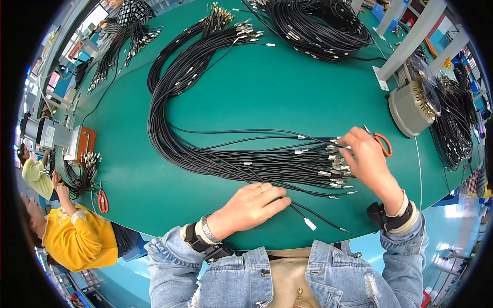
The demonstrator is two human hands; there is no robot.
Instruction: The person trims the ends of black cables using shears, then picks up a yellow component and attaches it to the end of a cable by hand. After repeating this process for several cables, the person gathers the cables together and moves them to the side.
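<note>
— Looking down from the head view, where are the cables [246, 164] found?

— Laid on the green table [287, 92], long axis left to right, metal ends [336, 164] pointing right.

— Which hand is nearer those ends?

— The right hand [367, 161]; its fingers are pinched together on them. The left hand [251, 205] is rested flat and loosely spread on the bundle's near side, nothing gripped. Orange scissors [382, 143] lie just beyond the right hand.

Black cables [215, 154] with silver tips lay across the green tabletop [287, 97]; orange-handled snips [382, 143] sat near its right edge, red scissors [103, 200] at the left, denim-blue sleeves [174, 267] below.
</note>
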